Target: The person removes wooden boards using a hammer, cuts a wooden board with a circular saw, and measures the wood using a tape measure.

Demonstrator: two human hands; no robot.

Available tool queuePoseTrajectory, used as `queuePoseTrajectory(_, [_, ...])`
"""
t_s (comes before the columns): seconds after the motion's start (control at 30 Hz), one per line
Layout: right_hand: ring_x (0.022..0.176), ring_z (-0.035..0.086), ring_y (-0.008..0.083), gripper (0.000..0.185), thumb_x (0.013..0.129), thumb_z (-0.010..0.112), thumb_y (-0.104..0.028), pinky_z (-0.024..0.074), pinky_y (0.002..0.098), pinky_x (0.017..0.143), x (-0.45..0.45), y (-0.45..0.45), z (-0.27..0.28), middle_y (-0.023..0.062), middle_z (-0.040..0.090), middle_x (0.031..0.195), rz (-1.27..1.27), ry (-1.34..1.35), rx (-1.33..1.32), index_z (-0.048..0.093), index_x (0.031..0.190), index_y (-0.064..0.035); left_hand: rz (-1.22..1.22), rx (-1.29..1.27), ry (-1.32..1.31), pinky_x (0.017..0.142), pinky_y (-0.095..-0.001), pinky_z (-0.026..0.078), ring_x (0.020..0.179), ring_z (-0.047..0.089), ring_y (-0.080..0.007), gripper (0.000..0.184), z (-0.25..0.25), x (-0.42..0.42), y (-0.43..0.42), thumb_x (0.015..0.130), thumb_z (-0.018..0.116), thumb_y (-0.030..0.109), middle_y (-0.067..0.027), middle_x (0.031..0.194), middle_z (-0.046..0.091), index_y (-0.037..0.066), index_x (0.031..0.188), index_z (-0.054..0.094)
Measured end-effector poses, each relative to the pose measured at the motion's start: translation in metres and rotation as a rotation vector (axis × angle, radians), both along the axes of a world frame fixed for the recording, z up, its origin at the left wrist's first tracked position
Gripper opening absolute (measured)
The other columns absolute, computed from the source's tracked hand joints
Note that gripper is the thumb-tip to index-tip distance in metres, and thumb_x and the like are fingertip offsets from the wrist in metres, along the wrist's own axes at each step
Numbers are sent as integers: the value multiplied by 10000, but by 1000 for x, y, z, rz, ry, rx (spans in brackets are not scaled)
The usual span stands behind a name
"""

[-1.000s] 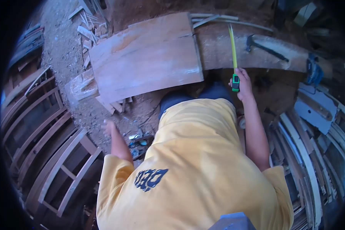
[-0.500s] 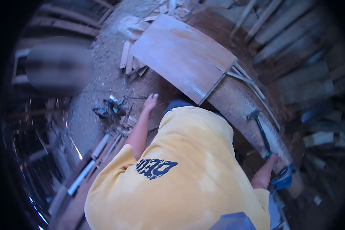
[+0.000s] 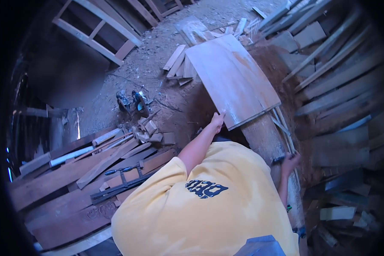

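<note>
A broad wooden panel lies on the workbench, ahead of my body. At the panel's near left edge, my left hand is closed around the board close to its corner. My right hand is over the right side of the bench, closed around a hammer. Only a dark part of that hammer sticks out to the left of my fingers; the remainder is hidden by hand and forearm. Thin wooden strips run along the bench just beyond my right hand.
Stacked planks and a bar clamp lie to my left. Wood offcuts and dark tools sit on the ground. Boards lean along the right. A wooden frame stands at the far left.
My left hand has moved from free air onto the panel's edge. My right hand has come forward along the bench, and the hammer's long handle no longer shows. The view has turned left.
</note>
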State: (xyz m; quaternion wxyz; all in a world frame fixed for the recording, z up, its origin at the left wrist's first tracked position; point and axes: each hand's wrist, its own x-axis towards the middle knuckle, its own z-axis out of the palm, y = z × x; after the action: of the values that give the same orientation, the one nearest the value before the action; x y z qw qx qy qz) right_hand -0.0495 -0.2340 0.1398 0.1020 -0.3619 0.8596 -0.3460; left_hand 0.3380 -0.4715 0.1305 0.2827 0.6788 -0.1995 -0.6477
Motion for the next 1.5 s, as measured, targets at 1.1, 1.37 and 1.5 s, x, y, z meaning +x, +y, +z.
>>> queuePoseTrajectory(1.1, [612,625,181,469,953,666,-530,500,313,545,132,-221,104,55,609,659,342,-1201,115,699,958,-62,43,-514,-403,1091,-444,443,1313,569,-370,719,74,68,-3,1038,524,333,-258,1453,558,142,1648,197])
queuePoseTrajectory(1.37, [448,491,93,371,896,775,-371,341,293,437,172,-282,276,-2,554,580,473,-635,-408,718,779,-24,88,-361,95,1146,-369,361,1407,456,-243,709,194,69,1,1060,563,354,-150,1555,470,80,1625,235])
queuePoseTrajectory(1.5, [476,551,116,390,903,752,-371,412,326,488,204,-314,337,31,598,588,760,-456,-305,736,853,16,79,-243,168,495,-418,526,827,640,-149,606,182,72,-2,1000,545,638,-42,1123,656,225,1438,478])
